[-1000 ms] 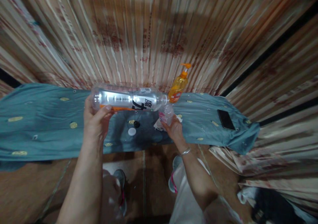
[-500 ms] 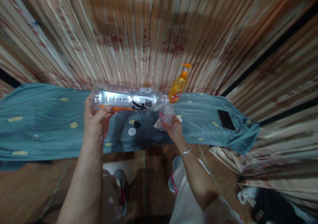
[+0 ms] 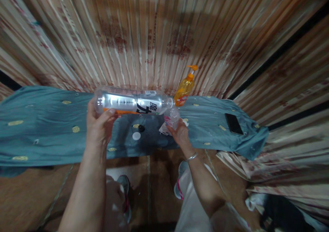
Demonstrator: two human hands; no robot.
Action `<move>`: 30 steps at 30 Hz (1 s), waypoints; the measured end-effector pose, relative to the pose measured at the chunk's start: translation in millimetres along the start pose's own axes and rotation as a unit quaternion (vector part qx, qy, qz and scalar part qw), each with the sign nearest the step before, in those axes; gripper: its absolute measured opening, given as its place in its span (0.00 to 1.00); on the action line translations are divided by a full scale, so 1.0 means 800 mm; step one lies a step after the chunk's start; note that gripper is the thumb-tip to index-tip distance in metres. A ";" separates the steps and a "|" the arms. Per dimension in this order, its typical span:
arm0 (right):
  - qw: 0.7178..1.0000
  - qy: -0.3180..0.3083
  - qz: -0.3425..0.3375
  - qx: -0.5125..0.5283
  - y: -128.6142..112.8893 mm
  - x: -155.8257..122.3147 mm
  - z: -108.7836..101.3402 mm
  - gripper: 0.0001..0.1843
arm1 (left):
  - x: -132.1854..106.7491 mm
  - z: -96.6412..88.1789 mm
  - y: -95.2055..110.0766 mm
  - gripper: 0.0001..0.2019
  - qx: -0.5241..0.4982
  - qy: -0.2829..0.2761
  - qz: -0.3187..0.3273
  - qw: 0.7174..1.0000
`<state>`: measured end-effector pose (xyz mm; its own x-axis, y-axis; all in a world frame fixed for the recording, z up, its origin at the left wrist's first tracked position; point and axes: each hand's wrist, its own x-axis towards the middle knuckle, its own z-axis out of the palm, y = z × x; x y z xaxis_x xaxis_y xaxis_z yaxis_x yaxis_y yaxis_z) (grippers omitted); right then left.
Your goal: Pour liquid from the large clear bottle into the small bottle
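Note:
My left hand (image 3: 99, 125) grips the base end of a large clear plastic bottle (image 3: 132, 103) with a white and orange label, held level above the table with its open mouth pointing right. My right hand (image 3: 180, 133) is closed round a small clear bottle (image 3: 172, 117) with a pink label, standing upright right under the large bottle's mouth. A white cap (image 3: 136, 136) and a small dark cap (image 3: 141, 128) lie on the teal cloth (image 3: 46, 129) between my hands.
An orange pump bottle (image 3: 185, 88) stands at the back of the cloth. A black phone (image 3: 233, 123) lies at the right end. Striped curtains hang behind and to the right. My feet stand on the brown floor below the table edge.

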<state>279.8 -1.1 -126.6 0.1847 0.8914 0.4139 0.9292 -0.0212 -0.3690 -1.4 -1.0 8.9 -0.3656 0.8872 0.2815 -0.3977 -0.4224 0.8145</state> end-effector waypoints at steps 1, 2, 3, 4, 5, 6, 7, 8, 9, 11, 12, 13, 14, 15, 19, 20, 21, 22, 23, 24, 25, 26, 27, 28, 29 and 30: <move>1.000 0.000 0.001 -0.002 0.000 0.000 0.000 0.32 | 0.000 0.000 0.000 0.27 -0.001 -0.002 -0.001 1.000; 1.000 0.000 0.000 -0.002 -0.001 0.000 -0.001 0.32 | 0.000 0.000 0.001 0.27 0.000 -0.004 -0.002 1.000; 1.000 0.000 -0.001 -0.003 -0.001 0.000 -0.001 0.32 | 0.000 0.000 0.001 0.27 0.001 -0.006 -0.003 1.000; 1.000 0.001 0.000 -0.003 -0.002 0.000 -0.002 0.32 | 0.000 0.000 0.001 0.27 0.003 -0.008 -0.004 1.000; 1.000 0.000 0.001 -0.003 -0.002 0.000 -0.002 0.32 | 0.000 0.000 0.002 0.26 0.004 -0.009 -0.004 1.000; 1.000 -0.001 0.004 -0.003 -0.002 0.000 -0.003 0.32 | 0.000 0.000 0.002 0.26 0.004 -0.009 -0.005 1.000; 1.000 -0.005 0.006 -0.004 -0.003 0.000 -0.003 0.32 | 0.000 0.000 0.002 0.26 0.003 -0.007 -0.004 1.000; 1.000 -0.009 0.008 -0.006 -0.003 0.000 -0.003 0.33 | 0.000 0.000 0.001 0.26 0.001 -0.006 -0.003 1.000; 1.000 -0.013 0.010 -0.007 -0.003 0.000 -0.003 0.33 | 0.000 0.000 0.001 0.26 0.000 -0.006 0.000 1.000; 1.000 -0.019 0.009 -0.008 -0.003 0.001 -0.004 0.34 | 0.001 0.000 0.000 0.27 -0.001 -0.008 0.003 1.000; 1.000 -0.019 0.007 -0.008 -0.003 0.001 -0.004 0.34 | 0.001 -0.001 0.000 0.27 0.000 -0.010 0.005 1.000; 1.000 -0.018 0.005 -0.007 -0.003 0.001 -0.004 0.34 | 0.001 -0.001 -0.001 0.27 -0.001 -0.011 0.006 1.000; 1.000 -0.016 0.003 -0.005 -0.003 0.001 -0.004 0.34 | 0.001 -0.001 -0.001 0.27 -0.001 -0.013 0.006 1.000; 1.000 -0.015 0.002 -0.004 -0.003 0.000 -0.004 0.34 | 0.001 -0.002 -0.001 0.27 0.000 -0.014 0.006 1.000; 1.000 -0.014 0.007 -0.005 -0.003 0.000 -0.004 0.33 | 0.000 -0.002 0.000 0.26 0.004 -0.017 0.004 1.000; 1.000 -0.014 0.009 -0.005 -0.003 0.000 -0.004 0.32 | 0.000 -0.001 0.001 0.25 0.003 -0.017 0.002 1.000; 1.000 -0.015 0.011 -0.003 -0.003 0.000 -0.004 0.32 | 0.000 -0.001 0.001 0.25 0.001 -0.017 0.001 1.000; 1.000 -0.016 0.012 0.000 -0.003 0.000 -0.004 0.32 | 0.000 0.000 0.001 0.25 -0.001 -0.014 0.001 1.000; 1.000 -0.017 0.011 0.003 -0.002 0.000 -0.003 0.31 | 0.000 0.000 0.000 0.25 -0.003 -0.010 0.001 1.000; 1.000 -0.016 0.010 0.008 -0.002 0.000 -0.003 0.31 | 0.000 0.000 0.000 0.25 -0.005 -0.006 0.002 1.000; 1.000 -0.014 0.008 0.012 -0.001 -0.001 -0.003 0.31 | 0.000 0.000 0.000 0.25 -0.006 -0.003 0.005 1.000; 1.000 -0.010 0.004 0.015 0.000 -0.001 -0.002 0.31 | 0.000 0.000 -0.001 0.25 -0.006 -0.003 0.009 1.000; 1.000 -0.005 0.001 0.016 0.000 -0.001 -0.002 0.31 | 0.000 0.000 -0.001 0.25 -0.005 -0.005 0.012 1.000; 1.000 0.000 -0.002 0.017 0.000 -0.001 -0.002 0.32 | 0.001 0.000 -0.001 0.25 -0.001 -0.010 0.015 1.000; 1.000 0.003 -0.003 0.018 0.000 -0.001 -0.002 0.32 | 0.001 -0.001 -0.002 0.25 0.004 -0.015 0.018 1.000; 1.000 0.004 -0.003 0.018 0.000 -0.001 -0.002 0.31 | 0.001 -0.001 -0.002 0.24 0.006 -0.019 0.021 1.000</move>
<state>279.9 -2.8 -125.2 0.1819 0.8879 0.4226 0.9178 0.0009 -0.3970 -1.9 0.2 7.5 -0.3494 0.8753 0.3345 -0.3719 -0.4572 0.8079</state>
